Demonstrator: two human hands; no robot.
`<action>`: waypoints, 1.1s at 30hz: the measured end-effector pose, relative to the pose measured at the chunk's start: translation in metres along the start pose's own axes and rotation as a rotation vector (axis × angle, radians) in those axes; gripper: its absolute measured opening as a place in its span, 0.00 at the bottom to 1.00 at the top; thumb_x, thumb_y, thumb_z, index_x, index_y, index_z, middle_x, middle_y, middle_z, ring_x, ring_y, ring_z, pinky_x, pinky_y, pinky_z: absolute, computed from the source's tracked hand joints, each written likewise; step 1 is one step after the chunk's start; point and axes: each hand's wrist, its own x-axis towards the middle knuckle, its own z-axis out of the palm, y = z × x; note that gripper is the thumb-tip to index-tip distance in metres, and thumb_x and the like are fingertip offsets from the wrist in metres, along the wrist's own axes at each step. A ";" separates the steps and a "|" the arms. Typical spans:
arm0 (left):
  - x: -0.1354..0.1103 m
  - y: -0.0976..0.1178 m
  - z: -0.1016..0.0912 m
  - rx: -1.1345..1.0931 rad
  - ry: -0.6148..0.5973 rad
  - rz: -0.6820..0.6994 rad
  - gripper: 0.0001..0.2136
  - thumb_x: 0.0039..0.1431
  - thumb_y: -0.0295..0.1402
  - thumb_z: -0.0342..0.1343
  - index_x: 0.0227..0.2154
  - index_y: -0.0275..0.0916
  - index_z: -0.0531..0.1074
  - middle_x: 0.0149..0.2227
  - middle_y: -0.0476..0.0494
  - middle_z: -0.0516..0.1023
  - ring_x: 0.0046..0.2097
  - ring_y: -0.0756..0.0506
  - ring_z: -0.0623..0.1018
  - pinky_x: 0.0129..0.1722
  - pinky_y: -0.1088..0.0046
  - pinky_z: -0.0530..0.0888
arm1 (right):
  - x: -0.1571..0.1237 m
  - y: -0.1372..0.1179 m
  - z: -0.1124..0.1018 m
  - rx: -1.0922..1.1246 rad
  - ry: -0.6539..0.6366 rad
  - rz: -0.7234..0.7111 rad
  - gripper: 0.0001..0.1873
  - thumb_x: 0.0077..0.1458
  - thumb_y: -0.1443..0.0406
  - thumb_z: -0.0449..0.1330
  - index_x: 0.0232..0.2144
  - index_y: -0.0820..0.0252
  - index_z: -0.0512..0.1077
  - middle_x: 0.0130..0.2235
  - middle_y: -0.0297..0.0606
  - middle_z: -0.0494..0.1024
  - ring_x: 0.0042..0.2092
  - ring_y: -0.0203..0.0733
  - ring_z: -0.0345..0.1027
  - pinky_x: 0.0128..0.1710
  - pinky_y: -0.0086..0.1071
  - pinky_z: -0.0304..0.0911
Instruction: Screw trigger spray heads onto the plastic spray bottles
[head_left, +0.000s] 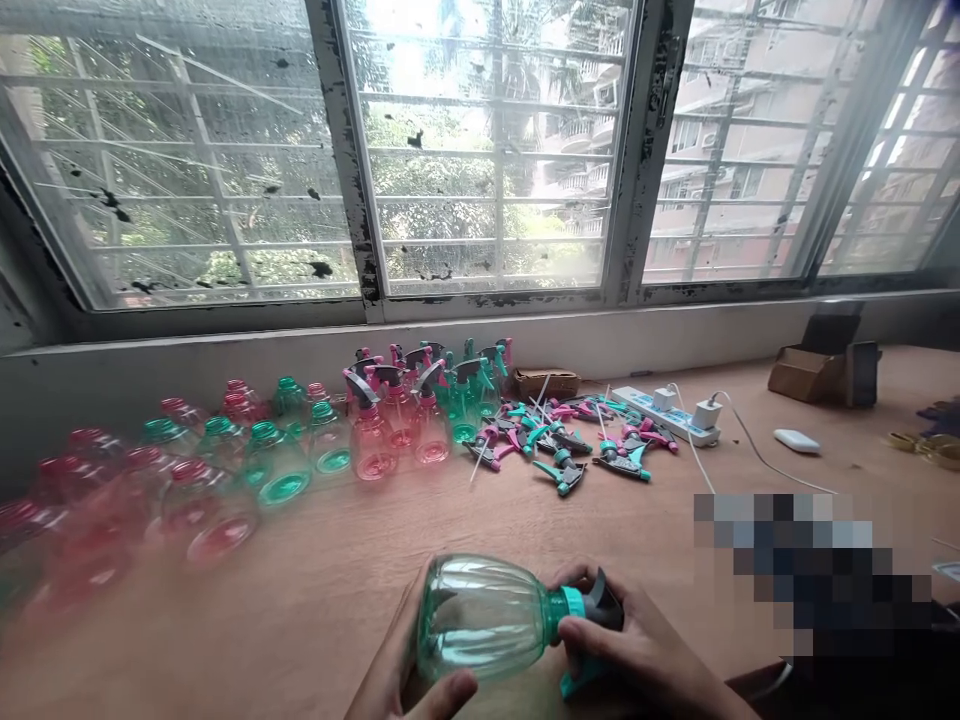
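Green spray bottle (484, 615), held sideways above the near part of a brown table (330, 600)
Base clasped by the left hand (397, 640); turquoise-collared spray head (602, 602) pinched at the neck between thumb and fingers of the right hand (637, 632); beyond, open-necked bottles (281, 470) grouped at left, loose spray heads (559, 470) heaped at centre, bottles with heads fitted (401, 415) placed between; barred windows (487, 170) seen behind

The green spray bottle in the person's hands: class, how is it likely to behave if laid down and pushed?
The green spray bottle is probably light for its size, since its see-through walls show no liquid. Its rounded body may roll if pushed, though the jutting teal trigger could stop it. Its glossy surface might feel slippery.
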 end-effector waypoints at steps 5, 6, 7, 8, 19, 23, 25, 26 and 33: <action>0.002 -0.009 0.004 -0.072 0.026 0.064 0.43 0.54 0.45 0.66 0.68 0.61 0.47 0.73 0.55 0.52 0.73 0.39 0.52 0.74 0.60 0.42 | -0.001 -0.001 -0.002 -0.015 0.001 -0.037 0.16 0.51 0.56 0.71 0.37 0.59 0.76 0.25 0.29 0.79 0.27 0.37 0.74 0.28 0.27 0.69; 0.002 -0.010 0.005 -0.084 0.015 0.067 0.43 0.54 0.45 0.66 0.68 0.63 0.46 0.73 0.56 0.53 0.73 0.39 0.53 0.74 0.60 0.42 | -0.001 0.000 -0.003 -0.010 -0.001 -0.037 0.16 0.51 0.56 0.71 0.37 0.59 0.76 0.25 0.29 0.79 0.27 0.37 0.73 0.28 0.27 0.69; 0.001 -0.009 0.005 -0.086 0.011 0.066 0.44 0.54 0.45 0.66 0.68 0.62 0.46 0.73 0.55 0.53 0.73 0.39 0.53 0.74 0.61 0.41 | -0.001 0.000 -0.003 -0.004 -0.004 -0.034 0.16 0.51 0.57 0.71 0.37 0.60 0.76 0.25 0.29 0.79 0.27 0.36 0.73 0.28 0.27 0.68; 0.000 -0.007 0.004 -0.079 0.014 0.060 0.45 0.54 0.46 0.66 0.69 0.60 0.45 0.74 0.53 0.53 0.73 0.39 0.52 0.74 0.61 0.40 | -0.001 0.001 -0.004 0.001 -0.008 -0.032 0.16 0.52 0.57 0.71 0.37 0.60 0.76 0.25 0.29 0.78 0.27 0.36 0.73 0.28 0.27 0.68; 0.001 0.015 0.002 0.029 -0.033 -0.038 0.45 0.58 0.49 0.61 0.71 0.41 0.44 0.72 0.37 0.57 0.71 0.34 0.58 0.73 0.54 0.51 | -0.002 -0.005 -0.001 0.002 0.010 0.000 0.17 0.50 0.56 0.72 0.36 0.60 0.75 0.25 0.29 0.79 0.27 0.39 0.74 0.30 0.30 0.68; 0.002 0.011 0.000 0.105 -0.035 -0.037 0.45 0.59 0.46 0.61 0.71 0.43 0.40 0.73 0.39 0.54 0.73 0.38 0.55 0.73 0.60 0.49 | 0.000 -0.004 -0.001 0.040 0.011 0.015 0.18 0.50 0.56 0.72 0.36 0.60 0.74 0.24 0.31 0.81 0.26 0.40 0.75 0.31 0.32 0.68; 0.001 0.009 0.000 0.126 -0.031 -0.034 0.45 0.60 0.44 0.61 0.71 0.45 0.39 0.74 0.41 0.50 0.74 0.40 0.52 0.73 0.63 0.47 | 0.000 -0.003 -0.002 0.054 0.011 0.022 0.18 0.50 0.56 0.72 0.36 0.60 0.73 0.23 0.31 0.81 0.26 0.39 0.75 0.30 0.32 0.68; 0.001 0.007 0.000 0.114 -0.028 -0.033 0.44 0.60 0.44 0.62 0.71 0.47 0.39 0.75 0.43 0.48 0.74 0.40 0.50 0.73 0.63 0.46 | 0.000 -0.003 -0.002 0.055 0.011 0.022 0.18 0.50 0.56 0.72 0.36 0.60 0.74 0.23 0.30 0.80 0.25 0.39 0.75 0.30 0.31 0.69; 0.005 -0.002 0.001 0.119 -0.025 0.019 0.39 0.60 0.41 0.62 0.68 0.58 0.46 0.75 0.52 0.46 0.74 0.40 0.49 0.73 0.59 0.45 | -0.005 -0.008 0.000 0.013 0.019 -0.004 0.15 0.52 0.58 0.71 0.36 0.60 0.75 0.26 0.30 0.79 0.27 0.37 0.74 0.29 0.29 0.71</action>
